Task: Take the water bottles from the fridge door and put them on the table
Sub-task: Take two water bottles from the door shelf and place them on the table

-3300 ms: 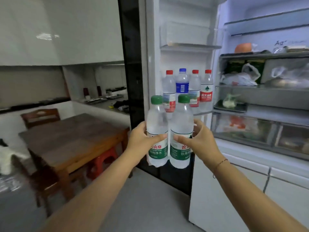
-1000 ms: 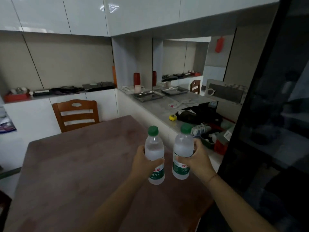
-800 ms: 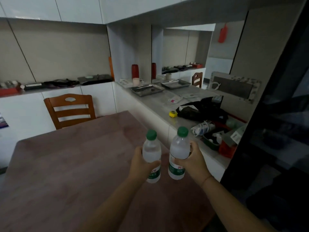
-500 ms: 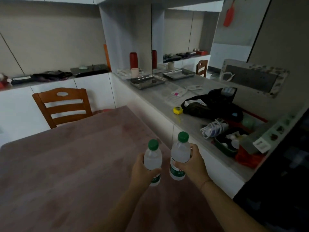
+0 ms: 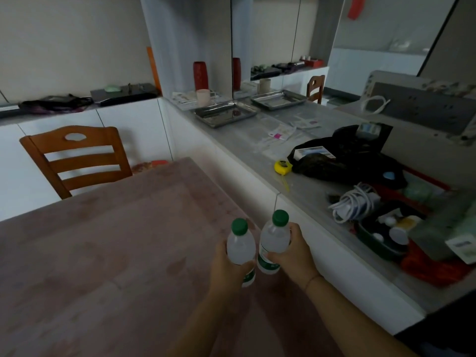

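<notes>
I have two water bottles, one in each hand. The left bottle [image 5: 240, 247] is in my left hand [image 5: 225, 269] and the right bottle [image 5: 274, 238] is in my right hand [image 5: 295, 253]. My fingers [image 5: 246, 266] are wrapped round each body about at the label band. Both bottles stand upright with their green caps up, side by side and almost touching, low over the near right part of the tabletop [image 5: 103, 253]. I cannot tell whether their bases have met the wood yet.

They look full, so I expect some weight in each. The thin clear plastic should give a little if squeezed, and cold from the fridge may make it slick. Holding mid-body, where the label adds some grip, seems the sound choice, and I would set them down flat so neither tips into the other.

Nothing lies on the tabletop near the bottles. A wooden chair [image 5: 77, 158] stands at the far edge, well apart. Just to my right runs a grey counter [image 5: 257, 150], cluttered with a yellow tape measure [image 5: 282, 166], a black bag [image 5: 342, 161], a coiled white cable [image 5: 353, 202] and, farther back, a steel tray [image 5: 226, 113]. The only thing to watch is my right elbow brushing the counter's edge.
</notes>
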